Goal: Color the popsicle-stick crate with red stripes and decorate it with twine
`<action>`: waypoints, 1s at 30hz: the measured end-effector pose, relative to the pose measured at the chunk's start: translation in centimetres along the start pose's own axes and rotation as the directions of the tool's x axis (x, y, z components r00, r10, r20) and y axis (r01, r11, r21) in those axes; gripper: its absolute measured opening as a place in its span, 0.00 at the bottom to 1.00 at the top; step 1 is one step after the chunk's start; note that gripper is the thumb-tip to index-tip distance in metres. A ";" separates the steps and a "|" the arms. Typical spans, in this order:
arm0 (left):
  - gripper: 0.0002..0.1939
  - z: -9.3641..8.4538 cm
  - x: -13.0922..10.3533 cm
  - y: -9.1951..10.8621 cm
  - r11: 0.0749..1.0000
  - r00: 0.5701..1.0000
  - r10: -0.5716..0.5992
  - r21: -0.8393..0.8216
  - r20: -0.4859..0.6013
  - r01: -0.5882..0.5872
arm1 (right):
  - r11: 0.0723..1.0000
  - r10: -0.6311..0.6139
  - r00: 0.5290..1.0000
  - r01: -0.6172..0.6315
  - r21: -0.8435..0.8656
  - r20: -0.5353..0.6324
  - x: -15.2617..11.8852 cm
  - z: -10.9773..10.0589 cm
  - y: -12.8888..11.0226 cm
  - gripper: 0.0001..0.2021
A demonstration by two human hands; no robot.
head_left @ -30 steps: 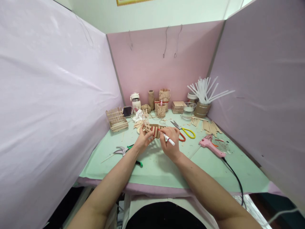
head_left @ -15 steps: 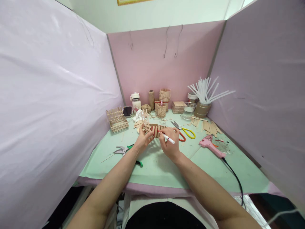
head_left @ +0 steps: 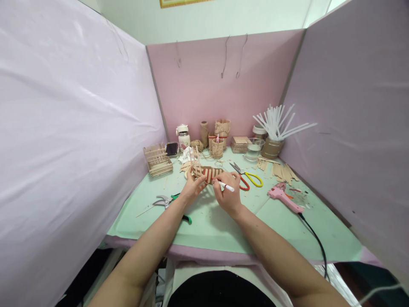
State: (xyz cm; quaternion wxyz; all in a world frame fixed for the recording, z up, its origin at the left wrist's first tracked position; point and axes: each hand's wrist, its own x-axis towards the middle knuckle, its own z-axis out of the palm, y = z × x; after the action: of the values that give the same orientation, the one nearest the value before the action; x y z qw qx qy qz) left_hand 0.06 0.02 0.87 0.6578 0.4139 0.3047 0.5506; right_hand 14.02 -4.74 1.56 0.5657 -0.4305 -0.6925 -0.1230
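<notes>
My left hand (head_left: 193,187) grips a small wooden stick model (head_left: 209,174) by its left end, thumb in front. The model has a brown body with pale slats across it, red patches between some slats, and thin upright sticks at its left. A white marker pen (head_left: 226,186) is pinched in my right hand (head_left: 229,194), its red tip end at the model's slatted side. Part of the model's right end is hidden behind my right hand. Just right of that hand lie open scissors (head_left: 247,175) with one red and one yellow handle.
Green-handled pruning shears (head_left: 164,201) lie left, partly under my left forearm. A pink glue gun (head_left: 284,198) with a black cord rests at right. Behind stand a stick rack (head_left: 158,161), a bottle (head_left: 183,138), a water bowl (head_left: 254,150) and a pot of white glue sticks (head_left: 271,148).
The marker's tip has shifted very slightly along the model's slatted side. Both hands keep their hold, and the whole view has moved a little.
</notes>
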 end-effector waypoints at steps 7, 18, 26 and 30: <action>0.44 -0.2 0.2 -0.2 1.000 1.000 -0.006 -0.003 -0.012 0.006 | 1.000 0.000 1.000 -0.001 0.016 0.014 -0.1 0.2 0.1 0.07; 0.43 -0.2 0.2 -0.2 1.000 1.000 -0.017 -0.006 -0.009 0.017 | 0.999 -0.002 1.000 0.001 0.036 0.016 -0.2 0.2 0.3 0.07; 0.42 -0.4 0.2 -0.2 1.000 1.000 -0.020 -0.005 0.019 0.020 | 0.998 -0.011 1.000 0.009 0.064 0.028 -0.2 0.2 0.3 0.08; 0.42 -0.3 0.2 -0.2 0.999 0.999 -0.026 -0.031 0.031 0.027 | 0.998 0.008 1.000 -0.009 0.056 0.004 -0.2 0.1 0.2 0.07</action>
State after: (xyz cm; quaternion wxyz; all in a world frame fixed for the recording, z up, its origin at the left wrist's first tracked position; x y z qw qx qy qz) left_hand -0.08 0.27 0.59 0.6759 0.4080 0.2913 0.5402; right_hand 14.08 -4.64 1.31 0.5766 -0.4177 -0.6949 -0.1003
